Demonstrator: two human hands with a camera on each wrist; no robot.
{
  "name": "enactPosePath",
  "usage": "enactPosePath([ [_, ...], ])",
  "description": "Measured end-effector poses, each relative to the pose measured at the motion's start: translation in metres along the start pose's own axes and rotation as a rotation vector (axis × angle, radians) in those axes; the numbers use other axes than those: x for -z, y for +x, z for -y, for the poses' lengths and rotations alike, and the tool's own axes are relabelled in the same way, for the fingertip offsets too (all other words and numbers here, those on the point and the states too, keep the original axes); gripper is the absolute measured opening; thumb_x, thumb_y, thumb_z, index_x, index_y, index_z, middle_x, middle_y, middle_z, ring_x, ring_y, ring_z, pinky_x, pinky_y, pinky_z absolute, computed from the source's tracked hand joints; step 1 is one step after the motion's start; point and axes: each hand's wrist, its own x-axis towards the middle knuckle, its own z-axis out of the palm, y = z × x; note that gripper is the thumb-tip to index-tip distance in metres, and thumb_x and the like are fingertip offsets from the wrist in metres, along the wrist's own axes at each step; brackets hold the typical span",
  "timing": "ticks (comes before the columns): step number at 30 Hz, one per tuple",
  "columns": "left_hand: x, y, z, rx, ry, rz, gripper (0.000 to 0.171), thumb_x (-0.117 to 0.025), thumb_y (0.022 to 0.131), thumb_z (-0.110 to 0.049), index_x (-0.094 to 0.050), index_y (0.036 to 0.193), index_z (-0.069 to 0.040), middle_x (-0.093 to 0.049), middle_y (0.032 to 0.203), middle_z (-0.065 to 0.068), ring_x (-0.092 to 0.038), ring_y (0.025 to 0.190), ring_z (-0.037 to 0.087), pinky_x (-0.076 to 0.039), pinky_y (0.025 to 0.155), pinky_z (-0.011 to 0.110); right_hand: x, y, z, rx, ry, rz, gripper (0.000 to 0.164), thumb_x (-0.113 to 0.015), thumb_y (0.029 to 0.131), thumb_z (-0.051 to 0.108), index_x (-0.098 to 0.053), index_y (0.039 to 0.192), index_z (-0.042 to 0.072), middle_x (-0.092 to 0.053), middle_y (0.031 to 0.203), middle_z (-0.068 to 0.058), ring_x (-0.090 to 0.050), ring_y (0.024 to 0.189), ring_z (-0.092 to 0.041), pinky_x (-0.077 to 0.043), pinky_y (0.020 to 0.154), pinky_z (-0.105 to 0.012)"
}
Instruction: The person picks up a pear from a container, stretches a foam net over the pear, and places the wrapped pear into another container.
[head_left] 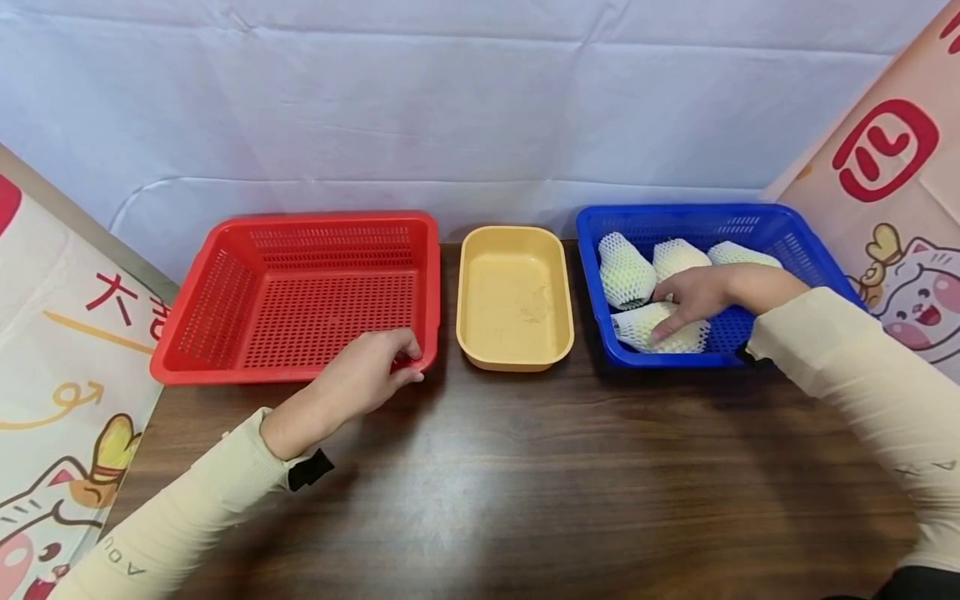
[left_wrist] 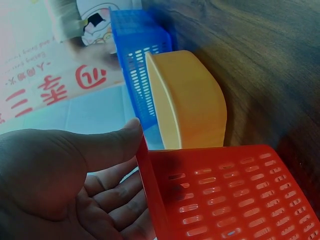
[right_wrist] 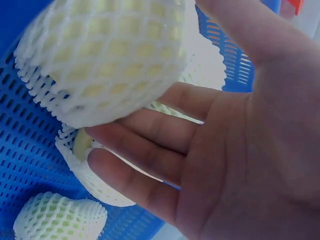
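Observation:
At the red basket's [head_left: 330,375] near right corner, my left hand [head_left: 363,375] pinches the rim. In the left wrist view, the thumb lies on one side of that rim [left_wrist: 147,185] and the fingers on the other. My right hand [head_left: 701,292] reaches into the blue basket [head_left: 660,360]. Its thumb lies over the front fruit [head_left: 678,333], pale yellow in a white foam net. In the right wrist view, the outstretched fingers [right_wrist: 150,135] touch that netted fruit [right_wrist: 110,60]. Behind the hand lie several more netted fruits [head_left: 626,271]; their kind is unclear.
Between the two baskets stands a shallow yellow tub [head_left: 517,300] with nothing in it. All three containers stand along the back of the dark wooden table [head_left: 510,475]. A white cloth [head_left: 420,108] hangs behind, and printed panels [head_left: 900,175] flank both sides.

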Motion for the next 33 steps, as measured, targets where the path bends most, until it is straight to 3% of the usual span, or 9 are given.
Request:
enactPosePath([
  [13, 0.004, 0.002, 0.003, -0.014, 0.014, 0.031, 0.017, -0.079, 0.09, -0.015, -0.066, 0.097, -0.008, -0.074, 0.096, 0.005, -0.07, 0.095, 0.022, -0.056, 0.085, 0.042, 0.017, -0.014, 0.005, -0.036, 0.077, -0.04, 0.071, -0.063, 0.099, 0.048, -0.051, 0.137, -0.011, -0.063, 0.125, -0.028, -0.062, 0.113, -0.042, -0.05, 0.092, -0.059],
  [19, 0.009, 0.003, 0.005, 0.005, 0.048, 0.063, 0.023, -0.078, 0.092, -0.03, -0.068, 0.1, -0.011, -0.073, 0.097, 0.001, -0.067, 0.087, 0.019, -0.056, 0.08, 0.04, 0.025, -0.021, 0.004, -0.049, 0.034, -0.121, 0.066, -0.063, 0.1, 0.043, -0.053, 0.133, -0.013, -0.067, 0.119, -0.025, -0.066, 0.107, -0.039, -0.051, 0.09, -0.058],
  [26, 0.033, 0.013, 0.0, 0.099, 0.106, 0.048, 0.035, -0.074, 0.092, -0.045, -0.071, 0.108, -0.014, -0.073, 0.105, 0.003, -0.068, 0.093, 0.02, -0.055, 0.08, 0.044, 0.036, -0.025, 0.006, -0.043, 0.007, -0.203, 0.065, -0.062, 0.101, 0.042, -0.053, 0.135, -0.013, -0.069, 0.117, -0.023, -0.066, 0.107, -0.04, -0.051, 0.09, -0.058],
  [33, 0.063, 0.042, 0.002, 0.154, 0.127, -0.031, 0.052, -0.074, 0.093, -0.043, -0.062, 0.13, -0.008, -0.067, 0.126, 0.01, -0.063, 0.116, 0.029, -0.052, 0.095, 0.05, 0.049, -0.024, 0.018, -0.062, -0.047, -0.346, 0.063, -0.058, 0.104, 0.039, -0.05, 0.136, -0.015, -0.064, 0.12, -0.032, -0.065, 0.106, -0.044, -0.052, 0.087, -0.058],
])
